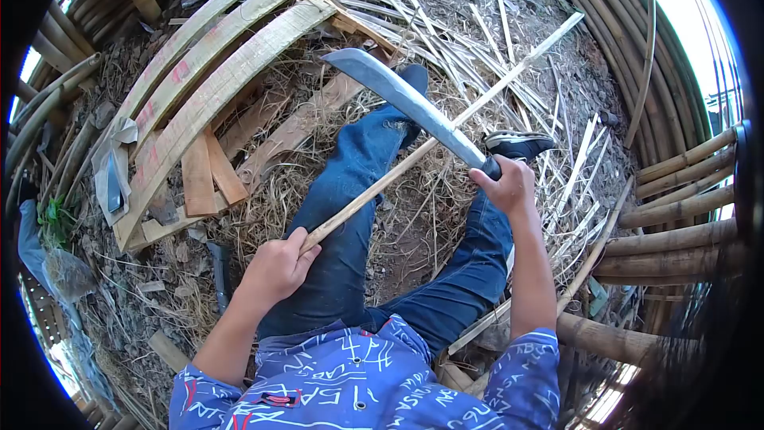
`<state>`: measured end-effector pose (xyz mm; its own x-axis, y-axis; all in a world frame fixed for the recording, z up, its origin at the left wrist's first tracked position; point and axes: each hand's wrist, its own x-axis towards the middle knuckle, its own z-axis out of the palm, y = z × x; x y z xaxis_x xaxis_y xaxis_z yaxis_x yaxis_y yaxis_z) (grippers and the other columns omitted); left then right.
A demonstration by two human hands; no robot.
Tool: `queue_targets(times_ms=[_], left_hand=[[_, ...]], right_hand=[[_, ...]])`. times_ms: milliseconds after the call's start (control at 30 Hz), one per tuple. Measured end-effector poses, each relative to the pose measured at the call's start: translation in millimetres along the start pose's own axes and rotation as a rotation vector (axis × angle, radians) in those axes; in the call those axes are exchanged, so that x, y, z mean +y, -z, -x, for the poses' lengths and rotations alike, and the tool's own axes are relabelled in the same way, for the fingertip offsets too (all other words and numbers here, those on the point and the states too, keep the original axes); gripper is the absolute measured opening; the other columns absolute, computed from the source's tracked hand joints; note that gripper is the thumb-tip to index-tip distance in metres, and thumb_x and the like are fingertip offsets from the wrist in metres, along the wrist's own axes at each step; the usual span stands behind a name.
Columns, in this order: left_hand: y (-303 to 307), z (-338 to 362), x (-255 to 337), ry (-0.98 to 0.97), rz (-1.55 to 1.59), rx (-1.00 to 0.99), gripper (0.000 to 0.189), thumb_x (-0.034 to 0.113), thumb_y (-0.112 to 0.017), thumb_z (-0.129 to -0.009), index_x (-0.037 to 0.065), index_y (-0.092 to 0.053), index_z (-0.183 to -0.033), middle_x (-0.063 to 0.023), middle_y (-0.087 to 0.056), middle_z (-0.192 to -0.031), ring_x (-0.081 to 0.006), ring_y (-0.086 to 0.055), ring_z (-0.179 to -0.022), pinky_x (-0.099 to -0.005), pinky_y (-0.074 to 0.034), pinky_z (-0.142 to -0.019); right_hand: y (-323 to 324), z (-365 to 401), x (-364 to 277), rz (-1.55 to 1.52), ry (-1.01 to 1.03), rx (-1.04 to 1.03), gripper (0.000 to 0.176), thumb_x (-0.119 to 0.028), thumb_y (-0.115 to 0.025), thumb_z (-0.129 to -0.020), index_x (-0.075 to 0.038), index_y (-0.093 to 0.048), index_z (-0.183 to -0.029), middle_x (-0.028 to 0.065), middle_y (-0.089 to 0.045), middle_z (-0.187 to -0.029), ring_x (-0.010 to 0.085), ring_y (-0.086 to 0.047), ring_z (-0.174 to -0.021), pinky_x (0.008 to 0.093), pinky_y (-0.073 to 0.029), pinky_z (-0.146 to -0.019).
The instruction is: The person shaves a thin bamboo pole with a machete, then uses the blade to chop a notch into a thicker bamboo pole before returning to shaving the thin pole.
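The left hand is closed tight around the near end of a bamboo strip, fingers wrapped fully over it; the right hand is clenched on the handle of a machete, with no gap in the grip. The blade lies across the strip about midway, its tip pointing up and left; the strip slants from the left fist over the jeans toward the top right. Curved slats lie on the ground at left; poles are stacked along the right edge.
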<state>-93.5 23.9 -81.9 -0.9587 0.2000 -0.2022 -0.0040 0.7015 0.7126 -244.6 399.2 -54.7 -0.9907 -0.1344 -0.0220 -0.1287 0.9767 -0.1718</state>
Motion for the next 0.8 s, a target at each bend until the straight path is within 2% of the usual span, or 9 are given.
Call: queue_targets(times_ms=[67,133,233,400,500,567,633,767,800], left_hand=[[3,0,-4,0.016,0.03,-0.034,0.026,0.026,-0.057,-0.095,0.003,-0.048,-0.087,-0.0224,-0.057,-0.062,-0.0445,-0.059,-0.062,-0.052,-0.045,-0.054],[1,1,-10,-0.005,0.033,-0.009,0.026,0.025,-0.058,-0.095,0.003,-0.048,-0.086,-0.0223,-0.056,-0.061,-0.0449,-0.058,-0.062,-0.0522,-0.044,-0.054],[3,2,-10,-0.005,-0.001,0.012,0.026,0.026,-0.059,-0.094,0.003,-0.048,-0.086,-0.022,-0.056,-0.061,-0.0442,-0.059,-0.061,-0.0516,-0.045,-0.054],[8,-4,-7,-0.019,-0.087,0.011,0.026,0.026,-0.059,-0.094,0.003,-0.048,-0.086,-0.0216,-0.057,-0.06,-0.0433,-0.059,-0.06,-0.0509,-0.046,-0.054],[3,-3,-6,0.001,-0.08,0.011,0.027,0.027,-0.06,-0.093,0.003,-0.049,-0.086,-0.0216,-0.057,-0.06,-0.043,-0.06,-0.06,-0.0506,-0.046,-0.054],[-2,-3,-7,0.017,-0.07,0.016,0.028,0.028,-0.06,-0.093,0.003,-0.049,-0.086,-0.0217,-0.058,-0.06,-0.043,-0.06,-0.061,-0.0504,-0.047,-0.054],[-10,0,-6,0.003,-0.068,0.105,0.033,0.033,-0.06,-0.093,0.003,-0.05,-0.086,-0.0222,-0.058,-0.061,-0.0432,-0.061,-0.062,-0.0503,-0.047,-0.055],[-15,5,-5,0.023,-0.05,0.149,0.038,0.039,-0.057,-0.094,0.002,-0.05,-0.087,-0.0226,-0.058,-0.061,-0.0434,-0.062,-0.062,-0.0505,-0.047,-0.055],[-18,6,-8,0.049,-0.006,0.186,0.037,0.038,-0.06,-0.092,0.003,-0.051,-0.085,-0.0204,-0.057,-0.059,-0.0415,-0.061,-0.06,-0.0487,-0.046,-0.054]], right_hand=[[0,-5,4,0.017,0.02,0.02,0.059,-0.066,-0.066,-0.075,-0.007,-0.07,-0.08,0.0174,-0.067,-0.07,0.0357,-0.067,-0.072,0.0444,-0.051,-0.069],[-1,-13,21,-0.097,-0.091,0.11,0.06,-0.067,-0.065,-0.076,-0.007,-0.07,-0.08,0.0178,-0.067,-0.07,0.0355,-0.068,-0.071,0.0438,-0.051,-0.068],[5,-33,85,-0.102,-0.394,0.161,0.066,-0.067,-0.058,-0.082,-0.003,-0.07,-0.078,0.0201,-0.067,-0.071,0.0387,-0.067,-0.073,0.0451,-0.05,-0.07],[8,-20,104,-0.104,-0.379,0.216,0.07,-0.068,-0.055,-0.084,0.0,-0.068,-0.075,0.0215,-0.064,-0.068,0.0392,-0.065,-0.071,0.0462,-0.048,-0.068],[-1,-6,73,-0.267,-0.382,0.149,0.067,-0.065,-0.059,-0.084,0.001,-0.068,-0.074,0.0187,-0.062,-0.063,0.0354,-0.063,-0.066,0.043,-0.048,-0.065],[-26,5,51,-0.353,-0.2,0.199,0.061,-0.057,-0.061,-0.088,0.001,-0.063,-0.069,0.0096,-0.058,-0.056,0.0193,-0.057,-0.056,0.0354,-0.042,-0.054],[-37,18,4,-0.48,-0.18,0.126,0.057,-0.062,-0.065,-0.082,-0.005,-0.072,-0.079,0.0147,-0.063,-0.061,0.0309,-0.063,-0.058,0.0406,-0.048,-0.059],[-59,45,-77,-0.344,-0.014,0.097,0.06,-0.064,-0.069,-0.075,-0.005,-0.062,-0.068,0.0148,-0.061,-0.058,0.0347,-0.062,-0.056,0.0435,-0.048,-0.057],[-63,50,-91,-0.368,0.004,0.099,0.06,-0.064,-0.07,-0.074,-0.005,-0.059,-0.066,0.0152,-0.06,-0.057,0.0355,-0.062,-0.056,0.0437,-0.047,-0.056]])
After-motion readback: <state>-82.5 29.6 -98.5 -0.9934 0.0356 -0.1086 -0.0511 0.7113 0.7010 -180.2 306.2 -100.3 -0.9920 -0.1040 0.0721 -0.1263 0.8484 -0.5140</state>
